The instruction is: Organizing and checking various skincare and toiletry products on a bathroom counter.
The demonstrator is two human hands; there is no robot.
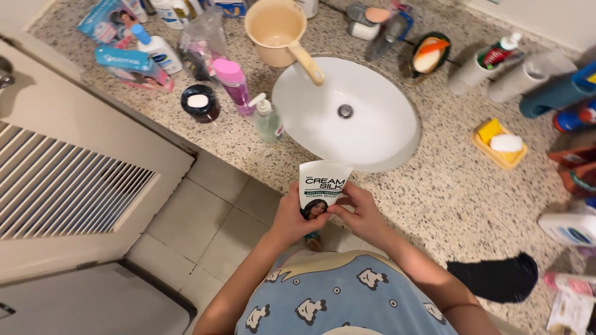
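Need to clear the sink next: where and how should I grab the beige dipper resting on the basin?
Probably by its long handle: it juts over the white basin toward the person, free of the clutter around the beige dipper bowl. Come from the basin side and wrap across the handle.

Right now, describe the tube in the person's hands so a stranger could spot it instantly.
Start at the white oval sink set in the speckled counter. Just in front of its near rim, the left hand and right hand hold a squeeze tube between them. It is white with a flat crimped top, the only bottle off the counter.
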